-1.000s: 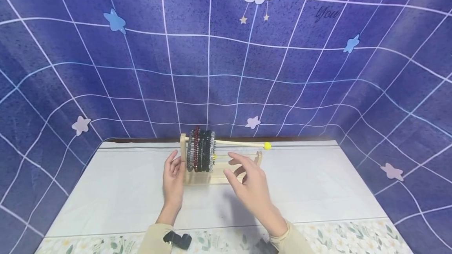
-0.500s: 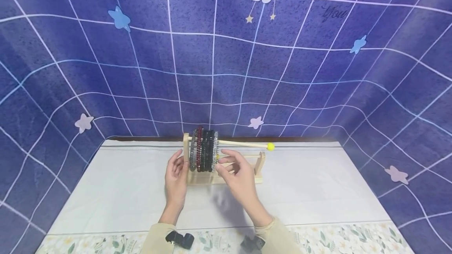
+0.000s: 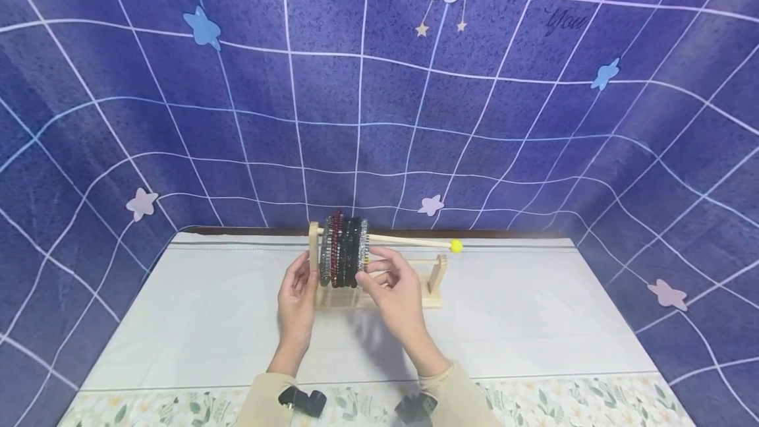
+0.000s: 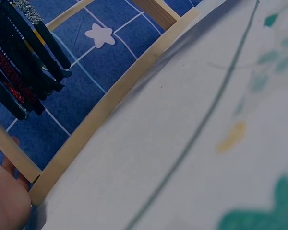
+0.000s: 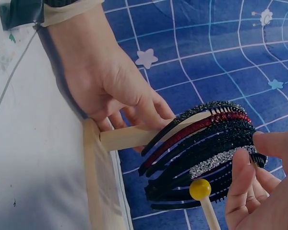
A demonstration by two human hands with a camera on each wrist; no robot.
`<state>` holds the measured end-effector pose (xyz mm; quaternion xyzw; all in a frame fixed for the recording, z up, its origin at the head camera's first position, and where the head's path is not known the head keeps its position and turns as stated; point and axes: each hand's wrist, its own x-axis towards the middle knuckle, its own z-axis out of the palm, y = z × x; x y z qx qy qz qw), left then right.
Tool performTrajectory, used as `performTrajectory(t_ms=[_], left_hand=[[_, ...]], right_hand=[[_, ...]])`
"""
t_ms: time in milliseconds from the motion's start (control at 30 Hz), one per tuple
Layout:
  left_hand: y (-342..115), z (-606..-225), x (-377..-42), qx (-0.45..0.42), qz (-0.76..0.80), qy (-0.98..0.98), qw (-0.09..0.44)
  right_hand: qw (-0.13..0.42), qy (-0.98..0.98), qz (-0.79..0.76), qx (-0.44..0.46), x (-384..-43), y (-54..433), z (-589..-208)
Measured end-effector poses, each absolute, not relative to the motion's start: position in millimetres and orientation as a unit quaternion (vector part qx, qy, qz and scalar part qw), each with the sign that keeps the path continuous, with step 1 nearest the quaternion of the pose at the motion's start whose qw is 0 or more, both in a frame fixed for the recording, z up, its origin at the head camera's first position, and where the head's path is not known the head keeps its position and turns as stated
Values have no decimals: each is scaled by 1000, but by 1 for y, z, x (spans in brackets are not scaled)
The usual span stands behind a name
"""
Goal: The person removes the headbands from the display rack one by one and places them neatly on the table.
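There you go, your right hand (image 3: 396, 288) has closed the gap; a second ago it was poised, thumb and forefinger parted, well off the row of headbands (image 3: 345, 252); half a second ago its thumb had come up to the near side; now that thumb lies against the outer end of the row, fingers round the far side, pinching at the silver headband (image 5: 213, 163); your left hand (image 3: 298, 302) has stayed where it was, curled round the left post (image 3: 313, 249) of the wooden stand (image 3: 437, 275); so the headbands sit squarely between your two hands, bunched on the rod (image 3: 409, 241) near your left fingers, dark ones for the most part, with a red one among them; the stand's right post, half hidden behind your right hand a second ago, now shows well to the right of it.

Now your edges: the worktop (image 3: 504, 308) ends just beyond the stand, with the blue cloth (image 3: 296, 84) rising behind; past your right hand the rod runs on bare to its yellow ball (image 3: 456, 246), a little beyond the right post; below it a thinner bar (image 3: 428, 262) reaches that post; white surface spreads wide outside both hands, and more lies between you and the stand.
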<state>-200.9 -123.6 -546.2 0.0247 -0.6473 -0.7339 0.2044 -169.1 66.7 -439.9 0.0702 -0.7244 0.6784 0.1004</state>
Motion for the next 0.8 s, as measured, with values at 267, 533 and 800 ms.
performTrajectory(t_ms=[267,533,800], left_hand=[[-124,-547,-202,26,-740,-641,201],[-124,-546,-201,35,-735,-648,193],[-125,-548,-202,33,-737,-645,201]], right_hand=[[104,-725,677,73,-171,64,-440],[109,-723,678,75,-173,65,-443],[109,-714,687,80,-175,65,-445]])
